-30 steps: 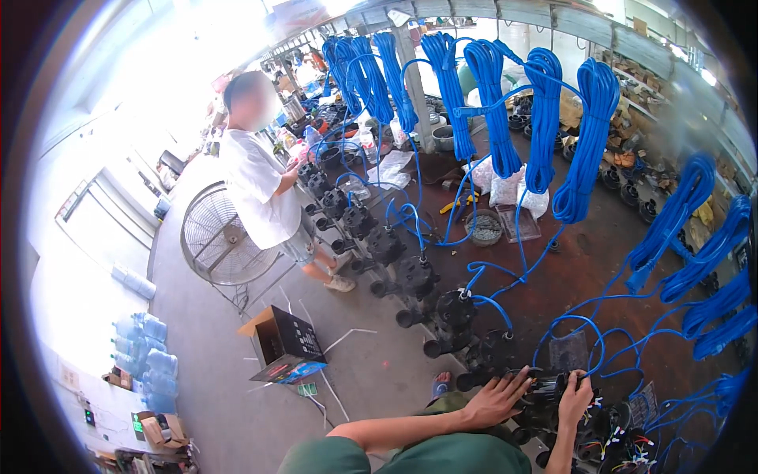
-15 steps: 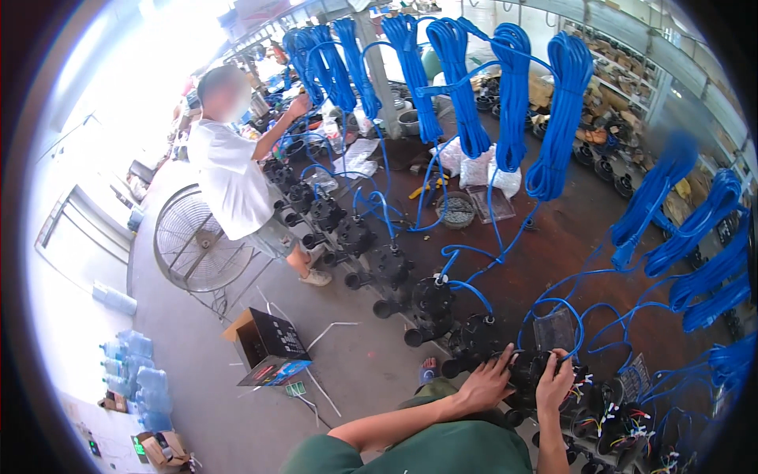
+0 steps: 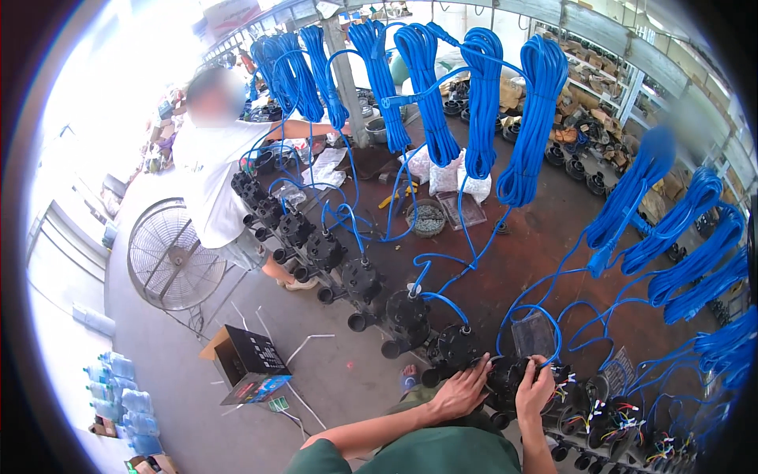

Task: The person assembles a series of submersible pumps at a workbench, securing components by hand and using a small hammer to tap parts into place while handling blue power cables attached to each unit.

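A black pump-like housing (image 3: 505, 378) stands between my hands at the near edge of the workbench. My left hand (image 3: 464, 389) grips its left side, fingers close together and reaching toward the top. On the other side my right hand (image 3: 536, 387) is closed round its upper right edge, thumb toward me. A loop of blue cable (image 3: 560, 336) passes just behind the right fingertips; whether they touch it, I cannot tell. Left of my hands sits another black housing (image 3: 459, 347) with a blue cable in its top. My palms hide much of the gripped housing.
Blue cable coils (image 3: 537, 118) hang from a rail above the bench. Open housings with coloured wires (image 3: 612, 419) stand at right. A bowl of small grey parts (image 3: 426, 218) lies mid-bench. Across at left are another person (image 3: 213, 174), a floor fan (image 3: 175, 254) and an open carton (image 3: 246, 365).
The whole view has shifted, so the scene sits further left. My hands stay on the same housing. The other person's arm now stretches further over the bench.
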Tool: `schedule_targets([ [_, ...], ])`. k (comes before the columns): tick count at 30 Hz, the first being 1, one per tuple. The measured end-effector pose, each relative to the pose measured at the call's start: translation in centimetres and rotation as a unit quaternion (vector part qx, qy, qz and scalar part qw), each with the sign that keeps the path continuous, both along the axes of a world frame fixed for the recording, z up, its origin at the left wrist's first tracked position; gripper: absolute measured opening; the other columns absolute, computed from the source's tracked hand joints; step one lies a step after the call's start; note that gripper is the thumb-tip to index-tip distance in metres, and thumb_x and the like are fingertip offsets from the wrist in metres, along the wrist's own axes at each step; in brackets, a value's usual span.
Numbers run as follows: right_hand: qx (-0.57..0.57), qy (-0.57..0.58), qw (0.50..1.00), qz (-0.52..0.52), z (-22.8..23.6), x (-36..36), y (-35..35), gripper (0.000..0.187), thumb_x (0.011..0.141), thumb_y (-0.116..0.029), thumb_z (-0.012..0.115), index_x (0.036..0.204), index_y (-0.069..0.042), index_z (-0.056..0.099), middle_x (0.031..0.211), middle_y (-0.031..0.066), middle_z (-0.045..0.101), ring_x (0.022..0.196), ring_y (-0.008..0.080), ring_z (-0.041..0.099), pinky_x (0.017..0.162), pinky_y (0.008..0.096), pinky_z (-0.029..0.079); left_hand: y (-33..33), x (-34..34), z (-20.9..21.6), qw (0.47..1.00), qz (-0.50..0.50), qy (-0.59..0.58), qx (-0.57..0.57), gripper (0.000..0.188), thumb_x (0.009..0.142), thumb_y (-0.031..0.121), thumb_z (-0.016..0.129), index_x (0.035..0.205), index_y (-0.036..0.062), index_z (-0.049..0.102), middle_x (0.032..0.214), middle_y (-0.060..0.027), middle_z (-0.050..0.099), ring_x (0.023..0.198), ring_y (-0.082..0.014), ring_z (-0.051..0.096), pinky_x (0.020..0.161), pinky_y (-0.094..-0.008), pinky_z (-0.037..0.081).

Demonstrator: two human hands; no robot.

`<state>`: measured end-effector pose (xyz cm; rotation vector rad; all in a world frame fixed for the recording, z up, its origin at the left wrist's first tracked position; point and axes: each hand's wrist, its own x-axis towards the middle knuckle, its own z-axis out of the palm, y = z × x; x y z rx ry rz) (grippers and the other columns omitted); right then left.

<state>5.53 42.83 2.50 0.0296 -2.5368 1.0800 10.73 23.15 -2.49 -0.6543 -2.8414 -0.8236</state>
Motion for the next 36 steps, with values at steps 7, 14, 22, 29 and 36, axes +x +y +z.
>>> schedule_targets([
  [7, 0.022, -0.005, 1.000, 0.000, 0.1, -0.3, -0.1, 0.014, 0.104, -0.012, 0.061, 0.109, 0.000, 0.067, 0.099, 0.0174, 0.073, 0.089, 0.0392, 0.070, 0.078, 0.0446, 0.054, -0.4, 0.0, -1.2, 0.995, -0.025, -0.056, 0.079, 0.081, 0.096, 0.027, 0.068, 0.158, -0.0106, 0.033, 0.169, -0.0273, 0.029, 0.138, -0.0378, 0.054, 0.114, -0.0425, 0.046],
  [14, 0.085, 0.007, 0.996, 0.002, 0.4, -0.2, -0.7, 0.015, 0.103, -0.016, 0.061, 0.109, -0.004, 0.068, 0.101, 0.0144, 0.071, 0.093, 0.0395, 0.067, 0.080, 0.0482, 0.050, -0.4, -0.1, -1.5, 0.993, -0.014, -0.014, 0.118, 0.083, 0.095, 0.029, 0.071, 0.156, -0.0134, 0.033, 0.163, -0.0314, 0.038, 0.139, -0.0412, 0.054, 0.110, -0.0431, 0.051],
  [22, 0.078, -0.003, 0.997, 0.015, 1.3, 0.1, -1.2, 0.012, 0.102, -0.014, 0.062, 0.106, -0.003, 0.066, 0.097, 0.0146, 0.069, 0.086, 0.0386, 0.065, 0.074, 0.0479, 0.049, -0.6, 0.2, -0.9, 0.991, -0.024, -0.061, 0.116, 0.083, 0.100, 0.032, 0.065, 0.158, -0.0134, 0.026, 0.162, -0.0334, 0.036, 0.142, -0.0437, 0.050, 0.115, -0.0433, 0.047],
  [29, 0.092, -0.015, 0.995, 0.027, 1.4, -0.2, -1.6, 0.012, 0.101, -0.013, 0.064, 0.106, -0.003, 0.066, 0.098, 0.0153, 0.069, 0.084, 0.0377, 0.064, 0.072, 0.0474, 0.049, -0.4, 0.1, -1.7, 0.988, -0.002, -0.084, 0.133, 0.086, 0.099, 0.034, 0.067, 0.159, -0.0125, 0.026, 0.159, -0.0338, 0.041, 0.139, -0.0445, 0.053, 0.113, -0.0431, 0.048],
  [36, 0.083, -0.016, 0.995, 0.046, 1.8, -0.8, -2.1, 0.012, 0.099, -0.013, 0.065, 0.106, -0.003, 0.066, 0.098, 0.0153, 0.069, 0.085, 0.0389, 0.064, 0.074, 0.0472, 0.050, 0.0, 0.2, -1.6, 0.985, 0.018, -0.092, 0.144, 0.087, 0.097, 0.037, 0.071, 0.157, -0.0117, 0.031, 0.156, -0.0340, 0.044, 0.138, -0.0455, 0.053, 0.115, -0.0439, 0.047],
])
